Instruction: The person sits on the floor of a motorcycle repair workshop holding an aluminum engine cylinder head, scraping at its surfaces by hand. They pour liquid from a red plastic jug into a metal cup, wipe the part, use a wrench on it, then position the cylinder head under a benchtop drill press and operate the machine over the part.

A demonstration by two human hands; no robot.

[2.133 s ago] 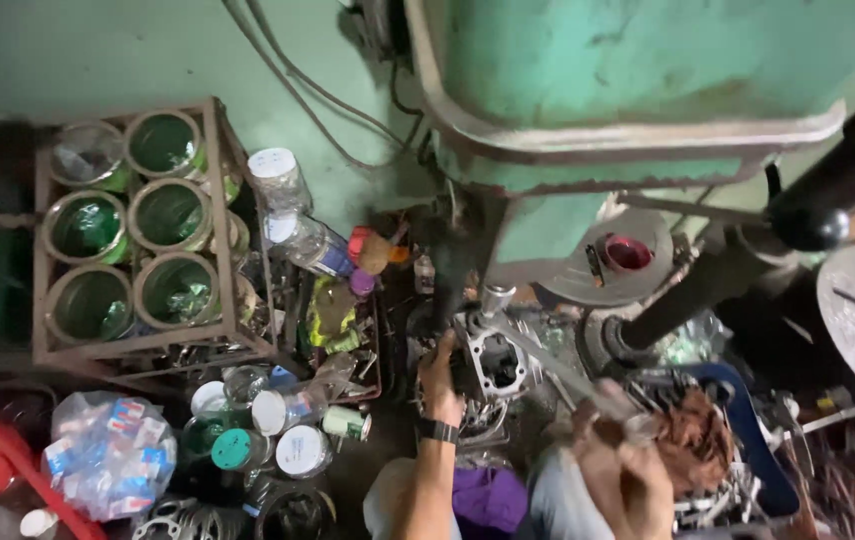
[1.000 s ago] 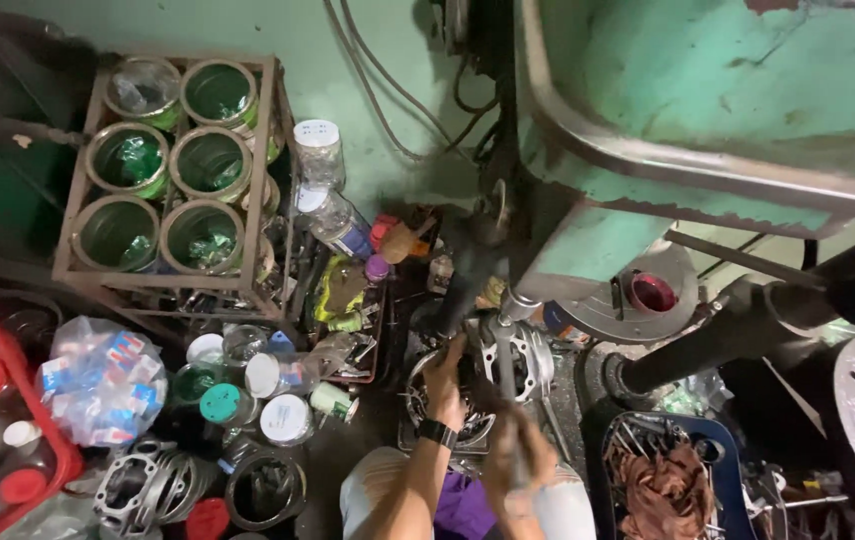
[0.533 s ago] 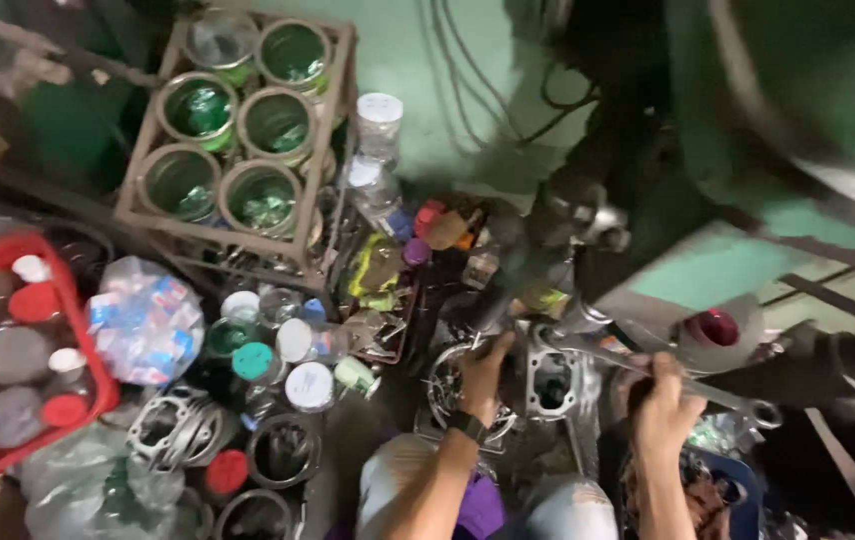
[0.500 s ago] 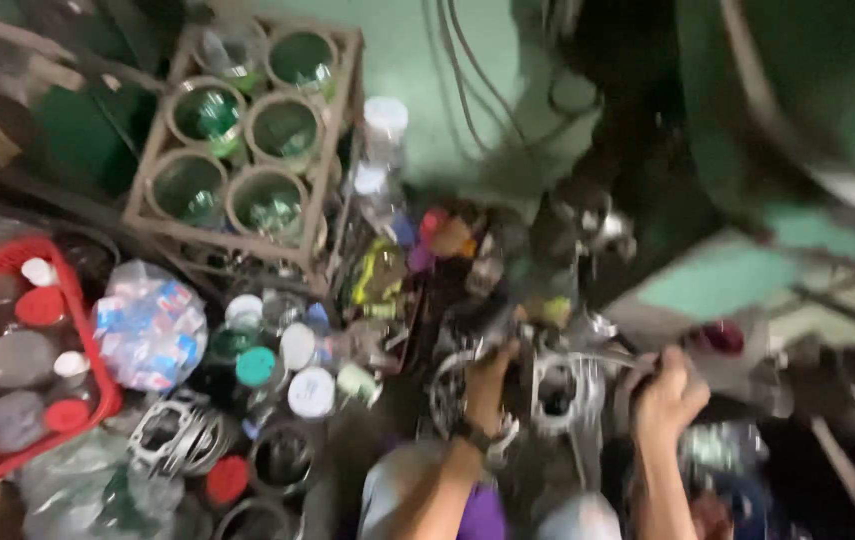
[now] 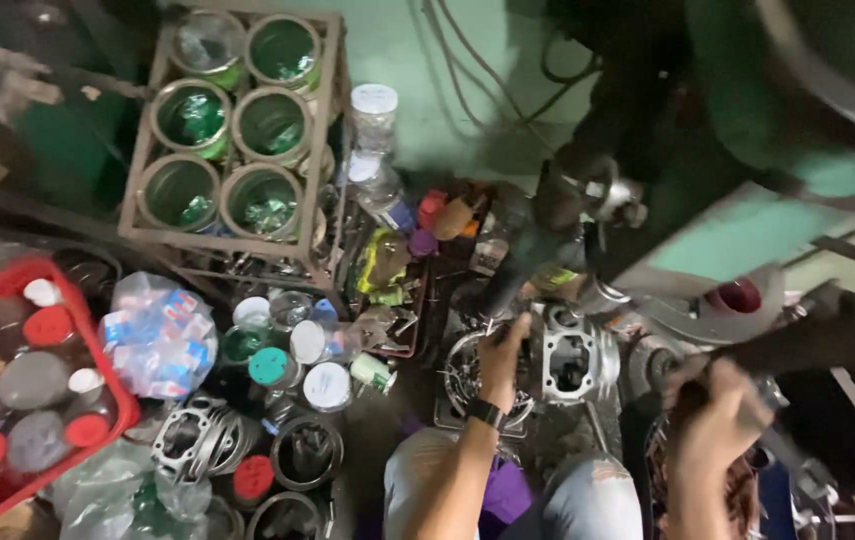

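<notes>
My left hand (image 5: 504, 350) is curled around the edge of the finned engine cylinder (image 5: 576, 360) sitting on the cluttered floor. Right hand (image 5: 718, 415) is clenched on a dark bar (image 5: 798, 335). Best to brace the cylinder firmly so it can't twist.

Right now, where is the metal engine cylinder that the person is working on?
In the head view, the engine cylinder sits low and right of centre, just right of the left hand, with the right hand further right.
</notes>
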